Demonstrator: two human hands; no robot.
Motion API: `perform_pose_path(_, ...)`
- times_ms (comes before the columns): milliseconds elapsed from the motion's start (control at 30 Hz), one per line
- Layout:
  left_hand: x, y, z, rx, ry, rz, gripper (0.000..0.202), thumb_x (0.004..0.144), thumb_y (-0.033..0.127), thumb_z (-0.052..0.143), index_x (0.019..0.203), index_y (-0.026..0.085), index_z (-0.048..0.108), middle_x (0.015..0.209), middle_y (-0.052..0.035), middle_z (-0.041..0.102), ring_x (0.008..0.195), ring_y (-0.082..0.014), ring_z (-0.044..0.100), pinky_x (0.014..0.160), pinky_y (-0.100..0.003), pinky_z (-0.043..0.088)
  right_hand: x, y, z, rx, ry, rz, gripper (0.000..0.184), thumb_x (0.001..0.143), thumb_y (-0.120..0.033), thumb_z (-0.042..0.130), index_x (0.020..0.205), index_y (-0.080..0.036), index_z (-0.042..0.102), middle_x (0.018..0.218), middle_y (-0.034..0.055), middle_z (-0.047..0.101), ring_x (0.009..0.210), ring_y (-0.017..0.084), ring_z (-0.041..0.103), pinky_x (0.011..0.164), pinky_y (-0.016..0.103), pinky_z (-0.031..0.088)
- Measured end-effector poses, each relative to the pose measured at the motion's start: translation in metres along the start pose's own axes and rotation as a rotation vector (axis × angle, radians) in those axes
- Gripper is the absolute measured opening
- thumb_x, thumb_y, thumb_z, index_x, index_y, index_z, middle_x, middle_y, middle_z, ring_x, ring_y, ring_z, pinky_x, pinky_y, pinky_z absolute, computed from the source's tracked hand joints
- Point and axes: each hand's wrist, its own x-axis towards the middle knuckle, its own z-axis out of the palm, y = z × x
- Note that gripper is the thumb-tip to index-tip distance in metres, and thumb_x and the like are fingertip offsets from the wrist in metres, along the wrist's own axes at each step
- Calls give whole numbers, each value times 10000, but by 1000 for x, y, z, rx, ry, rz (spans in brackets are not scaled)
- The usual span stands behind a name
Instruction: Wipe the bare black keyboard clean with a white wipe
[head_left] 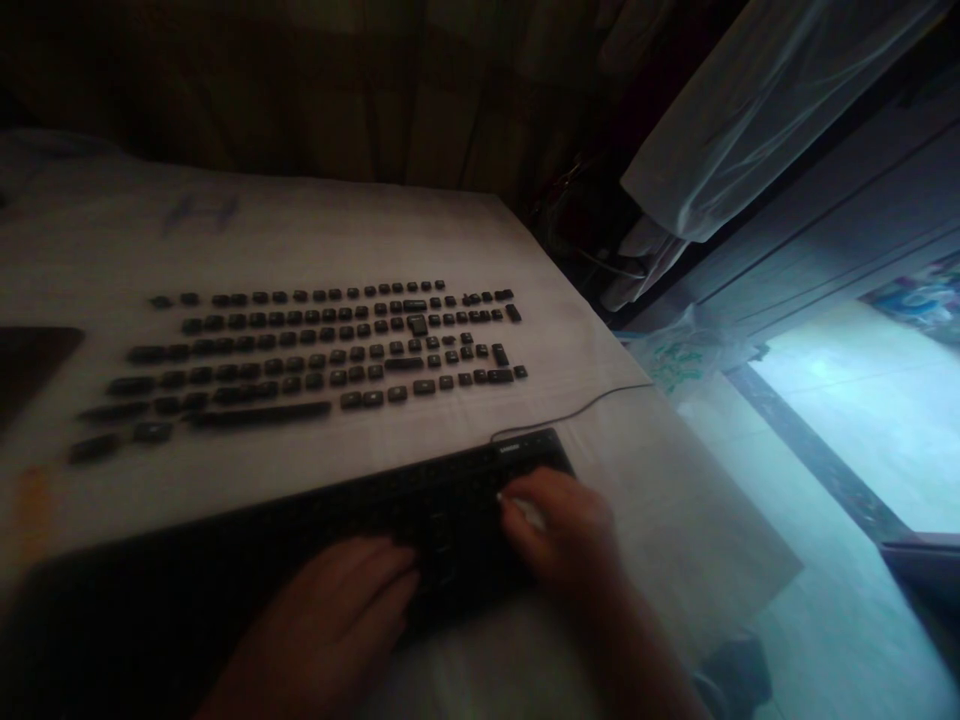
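Observation:
A black keyboard base (300, 530) with its keycaps off lies slantwise along the near side of the table. My left hand (337, 610) rests on its middle part, fingers stretched out close together. Over the keyboard's right end, my right hand (559, 515) is closed in a pinch on a small white thing (531, 513); a white tip pokes out past the fingers, and blur hides its exact kind. Beyond the keyboard, loose black keycaps (315, 360) are laid out in rows like a keyboard layout, with the long space bar (259, 415) in the nearest rows.
A thin cable (577, 408) runs from the keyboard over the right edge of the white-covered table (375, 235). A dark object (34, 365) lies at the left. Clear plastic (682, 350) and a white hanging cloth (720, 120) are beyond the right edge; curtains hang behind.

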Motion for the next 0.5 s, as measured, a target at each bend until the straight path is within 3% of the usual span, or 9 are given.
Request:
perform_pose_path(233,-6,0,2,-75,-29,-31,275,963,206,519,1140,274,717,1115,29,786,1002,-151,730,857,-289,616,1,2,-2,41,-15,-11,162,808,-124,571,723,-213,677,645,10,682,584,164,656,571,267,493)
perform_pose_path(500,-3,1,1,-16,0,-10,277,998,232,466,1077,254,730,1072,30,795,954,-150,742,817,-286,614,2,-1,0,30,5,1,188,840,-141,551,721,-217,675,635,10,675,579,161,654,566,269,498)
